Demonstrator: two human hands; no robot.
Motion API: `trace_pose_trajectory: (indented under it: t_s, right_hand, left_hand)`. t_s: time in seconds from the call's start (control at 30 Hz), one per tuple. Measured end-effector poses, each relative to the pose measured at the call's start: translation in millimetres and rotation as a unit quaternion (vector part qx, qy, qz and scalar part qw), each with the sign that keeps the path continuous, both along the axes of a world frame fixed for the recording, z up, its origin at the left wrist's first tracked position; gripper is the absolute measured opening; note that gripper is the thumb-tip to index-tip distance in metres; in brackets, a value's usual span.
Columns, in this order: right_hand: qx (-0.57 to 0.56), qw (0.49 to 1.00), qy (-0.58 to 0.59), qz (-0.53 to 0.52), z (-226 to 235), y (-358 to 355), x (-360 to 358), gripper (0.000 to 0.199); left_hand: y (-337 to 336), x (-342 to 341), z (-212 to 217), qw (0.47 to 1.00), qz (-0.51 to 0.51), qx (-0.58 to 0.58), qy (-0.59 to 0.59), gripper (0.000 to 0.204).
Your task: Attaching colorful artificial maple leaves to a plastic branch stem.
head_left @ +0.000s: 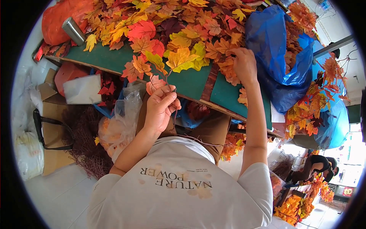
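My left hand point(163, 108), in front of the table's near edge, is closed in a pinch on the thin brown stem of an artificial maple leaf branch. Its yellow, orange and pinkish leaves point(155, 61) spread above the hand toward the tabletop. Farther right, my right hand point(244, 65) reaches over the table with bent fingers. Its fingertips close on an orange artificial maple leaf point(228, 57) at the side of a big pile. That pile point(190, 19) of red, orange and yellow leaves covers the back of the green table point(97, 56).
A blue plastic bag point(267, 42) with orange leaves stands right of my right hand. A metal tumbler point(73, 31) and a red bag point(57, 23) are at far left. Below are a cardboard box point(52, 133), dark twig bundles point(82, 137) and a clear bag point(122, 118). Leafy branches point(310, 110) hang at right.
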State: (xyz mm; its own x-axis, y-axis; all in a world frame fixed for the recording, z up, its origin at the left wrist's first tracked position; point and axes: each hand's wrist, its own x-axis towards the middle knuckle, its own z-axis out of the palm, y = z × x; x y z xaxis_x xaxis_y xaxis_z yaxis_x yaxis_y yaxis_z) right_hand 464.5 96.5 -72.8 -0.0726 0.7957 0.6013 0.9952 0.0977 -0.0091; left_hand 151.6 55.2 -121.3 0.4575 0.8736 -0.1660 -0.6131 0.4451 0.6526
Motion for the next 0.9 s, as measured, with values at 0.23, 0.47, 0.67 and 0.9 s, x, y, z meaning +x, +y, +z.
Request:
trace_pose_trajectory:
  t_s: [0.23, 0.47, 0.67, 0.9]
  right_hand:
    - [-0.137, 0.969, 0.019, -0.206, 8.3, 6.3, -42.7, 0.031]
    - [-0.048, 0.98, 0.08, -0.175, -21.3, 13.1, -29.0, 0.021]
    - [-0.03, 0.967, 0.248, -0.047, -8.5, 2.8, -41.7, 0.02]
    - [-0.058, 0.997, -0.012, -0.056, -34.0, 6.7, -32.2, 0.02]
  left_hand:
    - [0.1, 2.9, 0.1, 1.0, -0.001, 0.001, -0.005, 0.017]
    - [0.2, 1.1, 1.8, 1.0, -0.006, 0.002, -0.011, 0.017]
    - [0.7, 2.5, -1.0, 1.0, 0.0, -0.003, -0.01, 0.017]
    - [1.2, 0.2, -2.1, 1.0, -0.001, -0.003, -0.007, 0.018]
